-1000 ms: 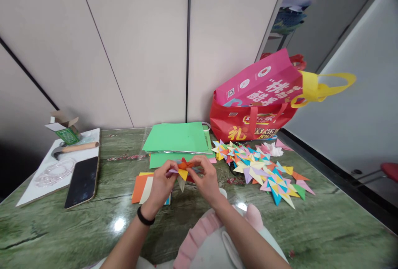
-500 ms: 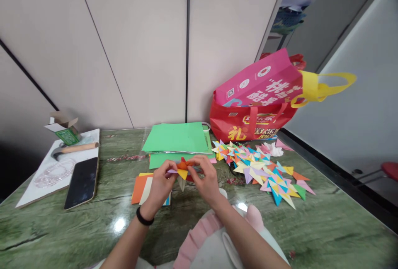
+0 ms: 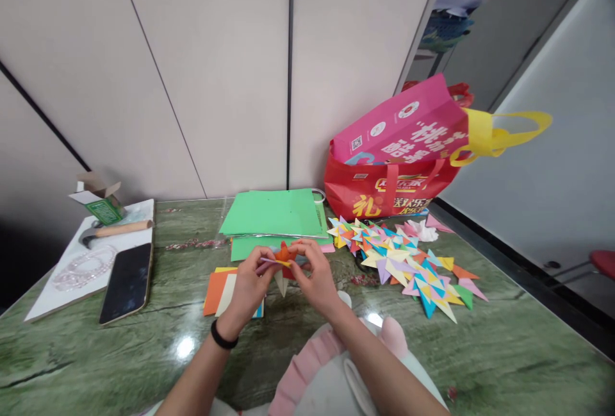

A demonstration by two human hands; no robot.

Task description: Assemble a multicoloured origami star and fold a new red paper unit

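Note:
Between both hands is a small folded-paper piece (image 3: 284,254) with orange, yellow, purple and pale points. My left hand (image 3: 256,276) pinches its left side, thumb and fingers together. On the other side my right hand (image 3: 314,275) grips it, fingertips curled over the orange part. The piece is held just above the table, and the fingers hide much of it. Under and beside my left hand lie square paper sheets (image 3: 218,293) in orange, cream, yellow and blue. To the right is a pile of folded paper pieces (image 3: 408,262) in many colours.
Green paper sheets (image 3: 273,212) lie behind the hands. A red bag (image 3: 365,188) with a pink bag (image 3: 408,121) stands at the back right. A phone (image 3: 127,284), a hammer (image 3: 122,229) and a small box (image 3: 103,204) are on the left. A plush toy (image 3: 317,377) sits in front.
The paper piece has tilted in the fingers, so its yellow point now shows as a narrow strip. Both hands keep their grip in nearly the same place.

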